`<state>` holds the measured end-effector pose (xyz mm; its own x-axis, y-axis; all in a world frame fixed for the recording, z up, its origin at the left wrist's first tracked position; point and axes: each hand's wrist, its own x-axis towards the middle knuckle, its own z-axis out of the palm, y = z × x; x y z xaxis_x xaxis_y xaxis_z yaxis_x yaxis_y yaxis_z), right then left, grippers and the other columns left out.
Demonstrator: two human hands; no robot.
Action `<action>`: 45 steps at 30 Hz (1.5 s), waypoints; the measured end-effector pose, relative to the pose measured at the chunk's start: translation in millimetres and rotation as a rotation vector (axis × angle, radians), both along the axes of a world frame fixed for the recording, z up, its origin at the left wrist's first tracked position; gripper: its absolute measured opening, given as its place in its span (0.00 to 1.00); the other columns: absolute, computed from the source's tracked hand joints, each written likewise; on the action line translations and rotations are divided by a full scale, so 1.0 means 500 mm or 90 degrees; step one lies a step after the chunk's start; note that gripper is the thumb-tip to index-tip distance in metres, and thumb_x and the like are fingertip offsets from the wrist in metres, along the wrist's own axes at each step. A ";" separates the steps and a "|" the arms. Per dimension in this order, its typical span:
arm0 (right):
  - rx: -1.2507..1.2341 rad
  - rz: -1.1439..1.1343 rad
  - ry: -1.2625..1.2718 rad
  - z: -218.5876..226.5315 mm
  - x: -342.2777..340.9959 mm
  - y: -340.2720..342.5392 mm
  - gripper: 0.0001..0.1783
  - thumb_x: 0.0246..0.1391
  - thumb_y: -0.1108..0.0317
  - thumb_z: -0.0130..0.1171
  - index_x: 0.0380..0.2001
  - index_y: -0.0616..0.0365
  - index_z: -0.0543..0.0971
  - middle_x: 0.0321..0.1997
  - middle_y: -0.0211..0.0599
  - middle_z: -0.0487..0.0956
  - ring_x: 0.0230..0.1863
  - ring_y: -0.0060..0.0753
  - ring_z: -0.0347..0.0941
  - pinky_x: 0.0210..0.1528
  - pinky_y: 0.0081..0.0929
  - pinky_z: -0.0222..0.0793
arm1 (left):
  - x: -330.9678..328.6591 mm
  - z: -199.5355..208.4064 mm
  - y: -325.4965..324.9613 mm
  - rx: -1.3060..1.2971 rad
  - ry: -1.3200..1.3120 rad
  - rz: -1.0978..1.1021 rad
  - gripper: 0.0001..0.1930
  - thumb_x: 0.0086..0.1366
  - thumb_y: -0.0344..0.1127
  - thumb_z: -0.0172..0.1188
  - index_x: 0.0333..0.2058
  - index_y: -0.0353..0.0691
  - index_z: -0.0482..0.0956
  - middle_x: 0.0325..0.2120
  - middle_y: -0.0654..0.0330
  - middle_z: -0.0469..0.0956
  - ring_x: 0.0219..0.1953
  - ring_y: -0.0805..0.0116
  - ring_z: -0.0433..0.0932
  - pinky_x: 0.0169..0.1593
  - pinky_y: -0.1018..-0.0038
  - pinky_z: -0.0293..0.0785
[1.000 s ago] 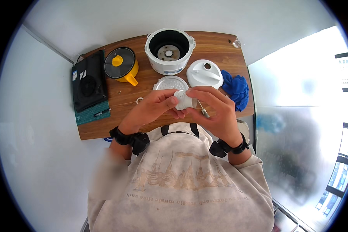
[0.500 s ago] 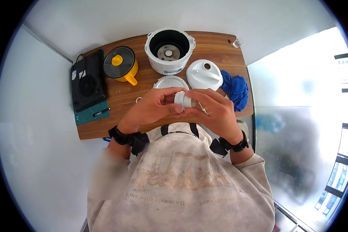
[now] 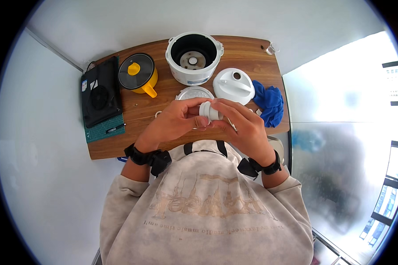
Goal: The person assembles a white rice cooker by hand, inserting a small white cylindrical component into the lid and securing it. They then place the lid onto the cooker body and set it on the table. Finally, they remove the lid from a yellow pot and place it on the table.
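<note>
Above the near edge of the table, both hands meet around a small white cylindrical part (image 3: 210, 111) with a stepped, ridged rim. My left hand (image 3: 173, 121) grips it from the left with thumb and fingers. From the other side, my right hand (image 3: 248, 129) has its fingertips closed on the same part. A thin pale stick (image 3: 232, 125), perhaps a cotton swab, pokes out by my right fingers; its ends are hard to make out. Just beyond the hands lies a round perforated metal plate (image 3: 194, 92), partly covered by them.
An uncovered white rice cooker body (image 3: 193, 77) stands behind, with its white domed lid (image 3: 233, 90) and a blue cloth (image 3: 269, 104) to the right. At left are a yellow pot (image 3: 139, 75), a black flat appliance (image 3: 101, 99) and a green cutting mat (image 3: 105, 131).
My right hand has shifted slightly, its fingers moving a little around the white part, and the stick has tilted a bit. My left hand keeps nearly the same place.
</note>
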<state>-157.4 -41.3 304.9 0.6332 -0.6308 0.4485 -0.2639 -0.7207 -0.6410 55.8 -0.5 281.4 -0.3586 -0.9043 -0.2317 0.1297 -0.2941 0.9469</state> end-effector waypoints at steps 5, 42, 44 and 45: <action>-0.007 -0.001 -0.006 0.000 0.001 0.004 0.21 0.49 0.72 0.69 0.48 0.60 0.78 0.47 0.43 0.81 0.42 0.45 0.80 0.42 0.34 0.79 | 0.003 -0.005 0.003 0.004 0.032 -0.004 0.27 0.66 0.33 0.64 0.61 0.34 0.69 0.44 0.58 0.81 0.46 0.73 0.79 0.50 0.76 0.77; 0.322 -0.107 0.000 -0.007 -0.012 -0.008 0.14 0.51 0.68 0.69 0.38 0.64 0.80 0.26 0.39 0.83 0.30 0.27 0.84 0.34 0.22 0.79 | 0.017 -0.012 0.014 0.046 0.031 -0.039 0.19 0.70 0.42 0.60 0.48 0.31 0.76 0.36 0.56 0.82 0.38 0.71 0.83 0.42 0.76 0.82; 0.326 -0.109 -0.005 -0.006 -0.011 -0.007 0.14 0.51 0.69 0.69 0.39 0.63 0.80 0.27 0.39 0.84 0.32 0.28 0.84 0.35 0.22 0.79 | 0.015 -0.001 0.014 0.046 0.057 -0.028 0.20 0.69 0.42 0.61 0.50 0.31 0.75 0.37 0.57 0.82 0.39 0.71 0.83 0.42 0.76 0.82; 0.329 -0.105 -0.016 -0.005 -0.007 -0.003 0.14 0.51 0.69 0.69 0.39 0.63 0.80 0.27 0.39 0.84 0.32 0.28 0.85 0.35 0.22 0.80 | 0.014 0.003 0.011 0.059 0.080 -0.017 0.20 0.69 0.42 0.61 0.51 0.31 0.74 0.38 0.57 0.82 0.39 0.71 0.83 0.42 0.76 0.82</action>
<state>-160.9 -42.6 302.3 0.5004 -0.8632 0.0675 -0.3265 -0.2604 -0.9086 62.7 5.1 283.1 -0.4137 -0.8709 -0.2652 0.2357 -0.3838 0.8928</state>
